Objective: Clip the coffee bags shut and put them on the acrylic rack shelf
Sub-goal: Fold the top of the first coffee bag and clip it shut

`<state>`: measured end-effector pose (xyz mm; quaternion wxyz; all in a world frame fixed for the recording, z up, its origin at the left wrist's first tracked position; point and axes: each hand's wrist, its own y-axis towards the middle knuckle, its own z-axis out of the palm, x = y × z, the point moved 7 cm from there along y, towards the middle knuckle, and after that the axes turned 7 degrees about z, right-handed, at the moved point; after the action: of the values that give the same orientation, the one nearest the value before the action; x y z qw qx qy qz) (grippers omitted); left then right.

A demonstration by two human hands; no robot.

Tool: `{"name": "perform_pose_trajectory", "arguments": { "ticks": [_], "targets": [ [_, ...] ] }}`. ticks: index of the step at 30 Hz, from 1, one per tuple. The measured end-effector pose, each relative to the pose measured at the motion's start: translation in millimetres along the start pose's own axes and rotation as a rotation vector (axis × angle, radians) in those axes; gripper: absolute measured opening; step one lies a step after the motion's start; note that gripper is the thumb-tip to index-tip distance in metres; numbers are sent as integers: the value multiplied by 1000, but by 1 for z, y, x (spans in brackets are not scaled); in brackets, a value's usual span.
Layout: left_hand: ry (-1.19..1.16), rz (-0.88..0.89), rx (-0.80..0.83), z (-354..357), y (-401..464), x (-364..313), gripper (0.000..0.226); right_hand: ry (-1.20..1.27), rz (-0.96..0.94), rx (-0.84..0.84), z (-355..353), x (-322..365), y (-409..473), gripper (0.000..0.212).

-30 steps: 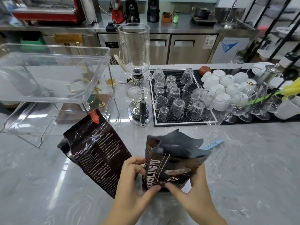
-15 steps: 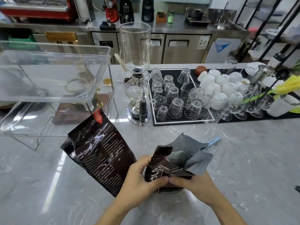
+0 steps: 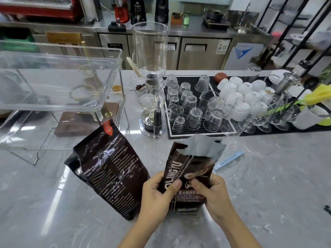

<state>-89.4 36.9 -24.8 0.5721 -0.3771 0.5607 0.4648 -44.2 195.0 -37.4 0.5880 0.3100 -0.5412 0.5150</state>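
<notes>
Right of the clear acrylic rack, on the marble counter, both hands hold one open coffee bag upright: the left hand pinches its front, the right hand grips its side. Its crinkled foil mouth gapes, unclipped. A second glossy dark bag stands nearer the rack, apparently unclipped too. A pale blue clip lies beyond. Neither bag is shelved; everything remains.
</notes>
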Motion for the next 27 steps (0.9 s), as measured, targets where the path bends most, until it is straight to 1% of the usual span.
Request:
{"name": "perform_pose_trajectory", "arguments": {
  "ticks": [1,2,4,5,6,8,9,10,13,15,17,20,21,24,27],
  "targets": [
    [2,-6,-36,1,-1,1,24,17,8,-1,-1,-1,2,42],
    [9,-12,-62,2,-1,2,26,27,5,-8,0,-2,3,50],
    [25,-28,-103,6,-2,3,25,38,-10,-19,1,3,5,53],
    [34,-35,-127,7,-3,2,20,40,-11,-12,2,5,5,50],
    [45,-37,-151,8,-2,1,14,41,-12,-3,3,7,5,43],
    [61,-41,-177,8,0,-1,8,24,-17,-3,5,12,5,20],
    [66,-40,-186,8,1,-1,7,-4,-27,-10,5,15,5,18],
    [64,-33,-190,9,1,-3,7,-40,-46,-8,4,17,5,20],
    [38,-1,-163,12,1,-11,11,-96,-82,5,2,27,4,21],
    [11,9,-152,12,1,-13,8,-102,-62,39,-1,28,5,25],
    [7,14,-131,12,3,-13,13,-120,-44,80,-4,27,7,27],
    [35,37,-64,16,6,-19,19,-146,-69,120,-4,31,9,18],
    [47,45,-39,18,7,-22,19,-160,-73,122,-4,32,10,18],
    [76,62,-4,18,12,-29,16,-190,-42,131,-3,33,15,17],
    [59,49,36,22,18,-31,12,-174,-31,189,3,39,20,11]
  ]
}}
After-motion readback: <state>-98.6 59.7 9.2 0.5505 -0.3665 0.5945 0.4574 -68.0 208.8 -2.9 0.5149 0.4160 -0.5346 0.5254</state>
